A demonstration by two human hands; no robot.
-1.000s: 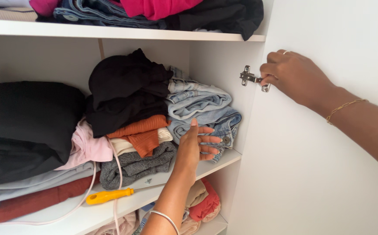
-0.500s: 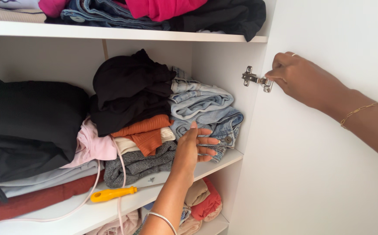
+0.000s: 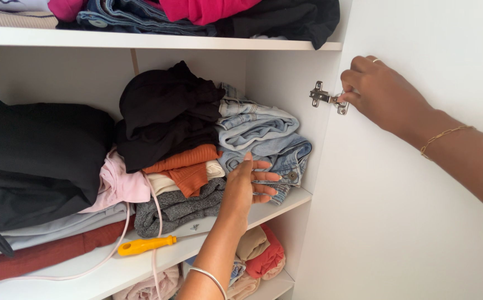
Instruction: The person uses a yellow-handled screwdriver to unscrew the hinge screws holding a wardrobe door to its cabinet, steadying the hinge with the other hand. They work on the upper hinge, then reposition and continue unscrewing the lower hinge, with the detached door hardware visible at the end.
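Unmoved right hand (image 3: 383, 91) on hinge (image 3: 327, 98), left hand (image 3: 247, 186) at jeans (image 3: 266, 136)

Soft, even daylight fills the white wardrobe, brightest on the smooth white door panel (image 3: 419, 183), which shows no glare. Shadow gathers behind the heap of black folded garments (image 3: 36, 161) and under the white upper shelf board (image 3: 141, 38). Everything looks sharp, with no motion blur and little bending at the edges.

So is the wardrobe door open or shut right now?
Open. The white door stands swung out from the cabinet, the shelves of folded clothes are exposed, and the right hand touches the metal hinge at its inner edge.
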